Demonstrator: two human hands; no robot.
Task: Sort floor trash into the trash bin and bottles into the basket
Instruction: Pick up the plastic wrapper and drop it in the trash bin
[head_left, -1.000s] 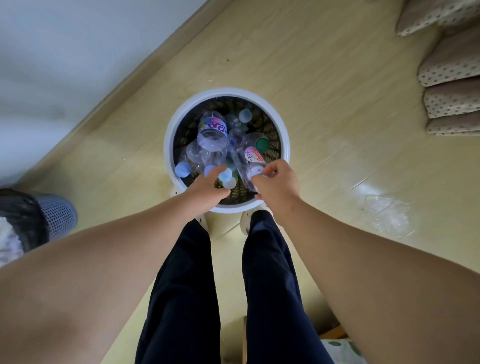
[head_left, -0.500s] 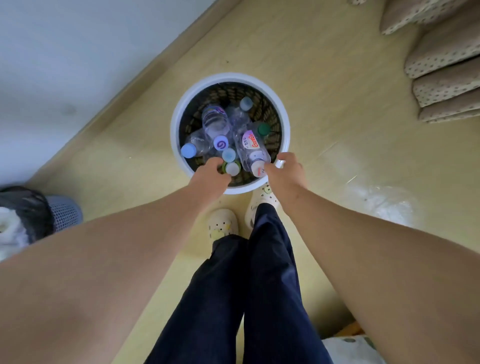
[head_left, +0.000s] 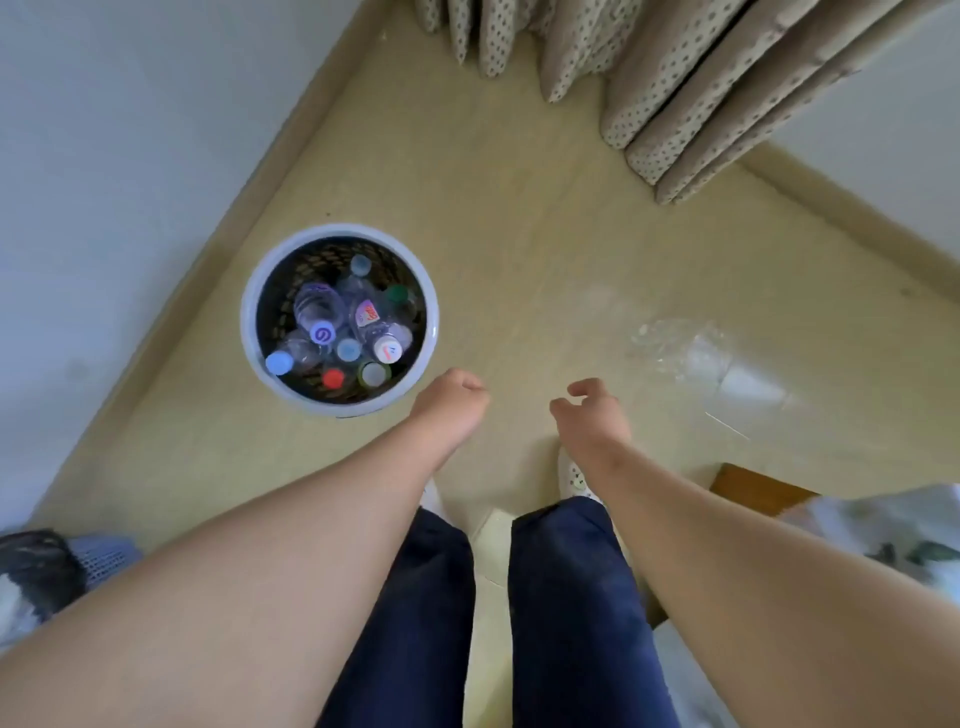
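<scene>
Both hands are drawn back empty from the basket (head_left: 249, 332), left hand (head_left: 452, 402) fingers curled, right hand (head_left: 592, 415) fingers slack, so the bottles (head_left: 317, 306) are left inside, left of the fingers; clear plastic (head_left: 675, 343) beyond them is judged next.

bottles (head_left: 318, 307) upright in white-rimmed basket (head_left: 249, 323)
</scene>
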